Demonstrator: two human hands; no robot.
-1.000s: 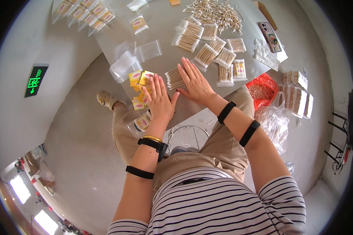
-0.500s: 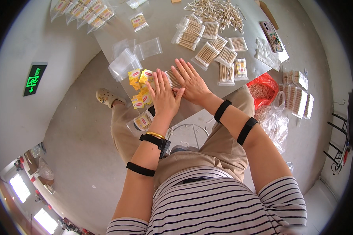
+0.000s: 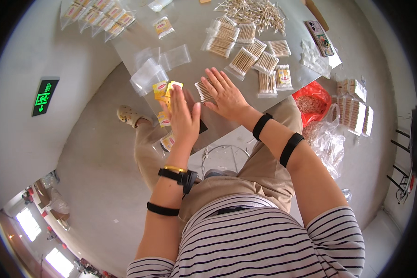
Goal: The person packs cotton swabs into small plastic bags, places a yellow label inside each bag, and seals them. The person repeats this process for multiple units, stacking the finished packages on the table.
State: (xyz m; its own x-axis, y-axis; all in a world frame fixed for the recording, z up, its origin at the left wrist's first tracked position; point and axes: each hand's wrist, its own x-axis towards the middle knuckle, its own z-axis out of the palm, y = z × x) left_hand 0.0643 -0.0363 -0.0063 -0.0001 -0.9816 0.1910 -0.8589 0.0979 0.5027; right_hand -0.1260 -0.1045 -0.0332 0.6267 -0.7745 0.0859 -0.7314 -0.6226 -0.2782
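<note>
A small flat row of cotton swabs (image 3: 203, 91) lies near the table's front edge, partly under the fingers of my right hand (image 3: 228, 97). That hand is open, palm down, its fingers stretched out. My left hand (image 3: 184, 118) is also open, fingers straight, tilted somewhat on its edge over the yellow printed cards (image 3: 160, 88) and hiding some of them. Beside my left wrist, a bag with a yellow card (image 3: 167, 142) shows at the table edge, partly covered. Clear plastic bags (image 3: 148, 76) lie beyond the cards.
Several bagged swab packs (image 3: 243, 62) lie right of centre, before a heap of loose swabs (image 3: 259, 16). A phone (image 3: 319, 39) rests at the right edge. Filled packs (image 3: 104, 16) sit far left. Below right are a red bag (image 3: 316, 88) and stacked swab bundles (image 3: 354, 113).
My left hand has moved left, away from the right hand and off the swab row, and turned onto its edge. My right hand has shifted slightly, leaving more of the swabs showing.
</note>
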